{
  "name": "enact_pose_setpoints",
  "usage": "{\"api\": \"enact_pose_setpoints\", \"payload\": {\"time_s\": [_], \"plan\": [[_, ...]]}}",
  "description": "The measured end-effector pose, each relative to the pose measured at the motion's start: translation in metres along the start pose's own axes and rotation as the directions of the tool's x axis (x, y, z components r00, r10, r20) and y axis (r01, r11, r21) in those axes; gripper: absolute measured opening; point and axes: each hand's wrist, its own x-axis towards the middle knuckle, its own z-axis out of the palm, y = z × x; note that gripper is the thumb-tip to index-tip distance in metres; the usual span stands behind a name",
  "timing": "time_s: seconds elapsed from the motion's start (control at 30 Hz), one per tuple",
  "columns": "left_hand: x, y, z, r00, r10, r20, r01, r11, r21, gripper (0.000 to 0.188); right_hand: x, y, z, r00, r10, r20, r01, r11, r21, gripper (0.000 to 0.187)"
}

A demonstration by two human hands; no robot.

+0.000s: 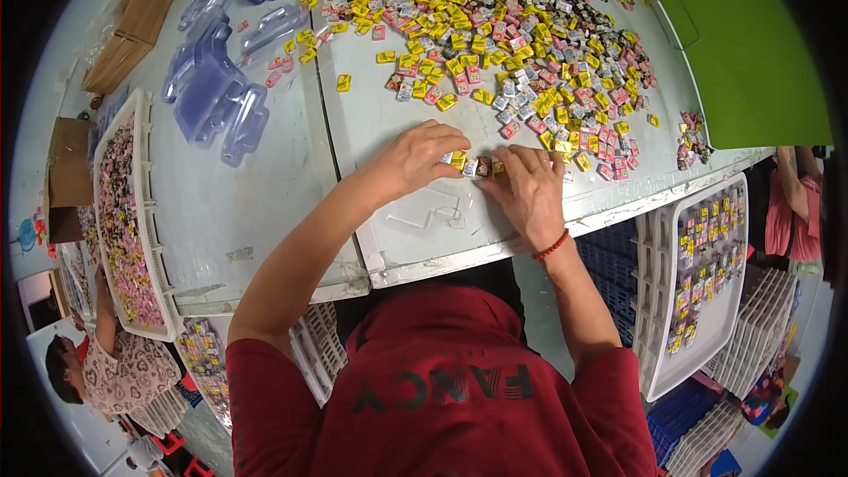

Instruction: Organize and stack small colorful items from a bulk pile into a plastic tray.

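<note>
Between my two hands is a short row of small printed packs (471,166), yellow, white and dark, standing side by side just above or on the table. My left hand (424,157) has closed its thumb and fingers on the row's left end. At the right end, my right hand (533,184) presses with bent fingers; a yellow pack shows at its fingertips. Just nearer to me lies a clear plastic tray (420,215), flat on the white table (389,256). Beyond my hands spreads a big heap of loose small packs (495,31) in yellow, pink, white and black.
Clear plastic blister trays (216,93) are piled at the left. A white crate (141,238) of pink and dark pieces stands farther left, near another person (124,362). At the right, a white crate (658,362) holds filled sets. A green board (751,53) borders the far right.
</note>
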Motion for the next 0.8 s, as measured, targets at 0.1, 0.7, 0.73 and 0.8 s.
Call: {"api": "enact_pose_setpoints", "payload": {"time_s": [0.1, 0.7, 0.73, 0.8], "plan": [[-0.005, 0.003, -0.006, 0.999, -0.035, -0.010, 0.035, 0.999, 0.006, 0.041, 0.010, 0.013, -0.013, 0.997, 0.072, 0.019, -0.072, 0.997, 0.006, 0.032], [-0.005, -0.005, 0.007, 1.000, -0.014, 0.008, 0.014, 1.000, -0.022, 0.040, -0.036, -0.005, -0.024, 0.992, -0.023, 0.122, 0.017, 0.999, 0.046, 0.022], [-0.005, -0.004, 0.006, 1.000, -0.017, 0.005, 0.017, 0.999, -0.028, 0.039, -0.033, -0.001, -0.022, 0.995, 0.012, 0.097, -0.014, 1.000, 0.015, 0.023], [-0.006, -0.005, 0.007, 1.000, -0.016, -0.005, 0.016, 1.000, -0.017, 0.039, -0.026, 0.012, -0.016, 0.999, 0.007, 0.033, -0.006, 1.000, -0.020, 0.025]]}}
